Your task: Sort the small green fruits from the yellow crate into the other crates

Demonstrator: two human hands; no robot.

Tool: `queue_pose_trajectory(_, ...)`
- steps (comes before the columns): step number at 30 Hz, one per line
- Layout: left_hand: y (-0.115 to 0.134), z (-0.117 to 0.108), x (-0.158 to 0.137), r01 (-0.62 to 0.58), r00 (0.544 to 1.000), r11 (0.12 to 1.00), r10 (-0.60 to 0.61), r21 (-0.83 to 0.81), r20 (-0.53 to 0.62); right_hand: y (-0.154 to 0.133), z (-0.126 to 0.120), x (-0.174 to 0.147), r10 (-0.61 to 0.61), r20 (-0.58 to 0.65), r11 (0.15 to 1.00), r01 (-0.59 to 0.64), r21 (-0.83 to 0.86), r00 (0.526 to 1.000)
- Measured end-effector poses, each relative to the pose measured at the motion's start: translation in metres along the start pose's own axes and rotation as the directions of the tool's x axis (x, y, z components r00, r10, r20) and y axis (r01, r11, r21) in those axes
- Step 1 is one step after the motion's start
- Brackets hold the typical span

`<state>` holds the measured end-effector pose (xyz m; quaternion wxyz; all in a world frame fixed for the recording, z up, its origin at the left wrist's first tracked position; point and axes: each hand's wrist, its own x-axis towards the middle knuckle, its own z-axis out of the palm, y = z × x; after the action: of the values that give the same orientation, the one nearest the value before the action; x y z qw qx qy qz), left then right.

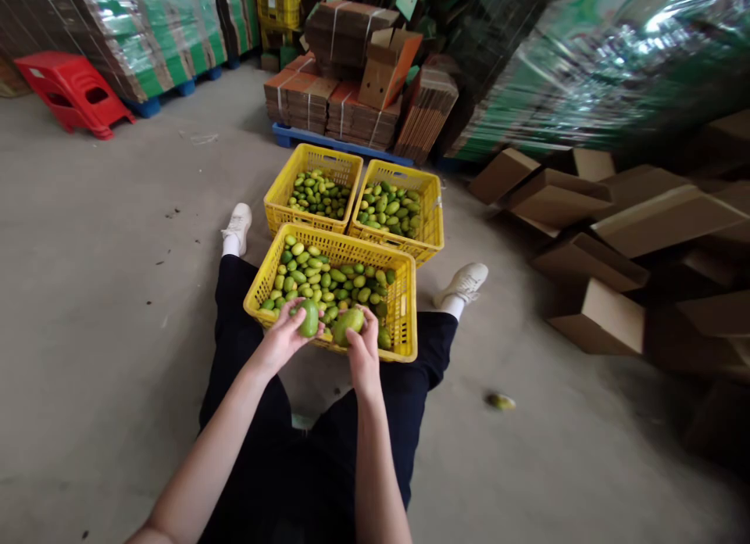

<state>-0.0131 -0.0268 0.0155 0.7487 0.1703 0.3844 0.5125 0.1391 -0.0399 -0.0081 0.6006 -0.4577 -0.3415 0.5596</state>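
Over the near side of the front yellow crate (331, 247), my left hand (285, 329) is closed around a smooth green mango (308, 318). A second, more yellowish-green mango (348, 326) sits in the grip of my right hand (366, 342), just to the right of the first. The two fruits are held close together but apart. Beneath them, the front crate holds many green and yellow-green mangoes (316, 278). Behind it stand two more yellow crates, a back left one (305, 217) and a back right one (434, 196), both with similar fruit inside.
One mango (500, 402) lies on the concrete floor at right. Empty cardboard boxes (603, 317) are heaped on the right side. Bundled flat cartons (305, 98) rest on a blue pallet (285, 134) behind the crates. A red stool (76, 91) stands far left.
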Motion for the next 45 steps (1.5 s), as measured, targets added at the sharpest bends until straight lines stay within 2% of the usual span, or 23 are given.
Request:
queue_pose_trajectory(1,-0.001,0.0,-0.001,-0.07,0.998,0.992,0.07,0.106,0.006,-0.001,-0.002,-0.001,-0.127,-0.023,0.979,0.122,-0.165,0.992)
queue_pose_trajectory(3,-0.003,0.0,-0.003,-0.229,0.973,0.924,0.224,0.307,0.051,-0.002,-0.003,-0.002,-0.327,0.051,0.854,0.318,-0.412,0.944)
queue_pose_trajectory(5,-0.006,0.002,-0.004,-0.349,0.936,0.832,0.333,0.431,0.116,-0.004,-0.002,-0.003,-0.426,0.182,0.73,0.456,-0.509,0.886)
queue_pose_trajectory(7,-0.008,0.002,-0.003,-0.426,0.903,0.775,0.395,0.467,0.169,-0.005,-0.001,-0.005,-0.494,0.277,0.631,0.559,-0.537,0.824)
queue_pose_trajectory(10,-0.009,0.0,-0.001,-0.504,0.863,0.724,0.447,0.471,0.236,-0.006,0.003,-0.006,-0.566,0.348,0.528,0.653,-0.543,0.747)
queue_pose_trajectory(13,-0.008,-0.003,0.001,-0.56,0.828,0.688,0.479,0.462,0.291,-0.007,0.006,-0.005,-0.611,0.368,0.484,0.699,-0.527,0.701)
queue_pose_trajectory(15,-0.006,-0.003,0.0,-0.576,0.817,0.673,0.489,0.464,0.305,-0.008,0.007,-0.004,-0.627,0.37,0.48,0.714,-0.51,0.686)
queue_pose_trajectory(18,-0.004,-0.001,-0.003,-0.54,0.841,0.688,0.467,0.484,0.274,-0.008,0.007,-0.004,-0.602,0.366,0.523,0.696,-0.491,0.71)
queue_pose_trajectory(21,-0.003,0.002,-0.008,-0.433,0.899,0.763,0.406,0.48,0.165,-0.008,0.006,-0.006,-0.521,0.318,0.641,0.609,-0.467,0.792)
queue_pose_trajectory(23,-0.003,0.004,-0.01,-0.339,0.934,0.821,0.352,0.459,0.061,-0.007,0.006,-0.007,-0.419,0.23,0.781,0.478,-0.401,0.878)
queue_pose_trajectory(25,-0.003,0.006,-0.009,-0.232,0.962,0.882,0.271,0.411,-0.04,-0.007,0.008,-0.008,-0.257,0.109,0.927,0.277,-0.253,0.96)
queue_pose_trajectory(27,-0.003,0.007,-0.005,-0.095,0.98,0.942,0.144,0.321,-0.135,-0.007,0.012,-0.007,-0.06,-0.01,0.997,0.06,-0.049,0.998)
queue_pose_trajectory(29,-0.004,0.009,0.002,0.067,0.97,0.98,-0.02,0.189,-0.244,-0.006,0.018,-0.005,0.128,-0.099,0.983,-0.113,0.146,0.987)
queue_pose_trajectory(31,-0.008,0.01,0.008,0.212,0.929,0.977,-0.198,0.012,-0.313,-0.003,0.024,-0.002,0.297,-0.125,0.921,-0.25,0.298,0.947)
queue_pose_trajectory(33,-0.013,0.009,0.012,0.304,0.89,0.94,-0.338,-0.153,-0.307,0.002,0.027,0.0,0.42,-0.088,0.849,-0.357,0.391,0.903)
queue_pose_trajectory(36,-0.021,0.007,0.014,0.368,0.862,0.887,-0.438,-0.28,-0.255,0.011,0.029,0.003,0.517,-0.01,0.771,-0.46,0.44,0.856)
queue_pose_trajectory(38,-0.023,0.005,0.013,0.363,0.862,0.877,-0.444,-0.313,-0.245,0.018,0.03,0.002,0.499,-0.036,0.785,-0.435,0.441,0.866)
queue_pose_trajectory(41,-0.024,0.005,0.012,0.232,0.895,0.916,-0.333,-0.327,-0.296,0.025,0.027,0.0,0.308,-0.219,0.912,-0.221,0.346,0.926)
queue_pose_trajectory(43,-0.025,0.006,0.011,0.049,0.926,0.967,-0.138,-0.251,-0.352,0.028,0.022,0.0,0.13,-0.295,0.976,-0.07,0.205,0.947)
queue_pose_trajectory(45,-0.026,0.007,0.009,-0.147,0.934,0.987,0.115,-0.068,-0.339,0.028,0.015,0.0,-0.043,-0.282,0.997,0.057,0.042,0.959)
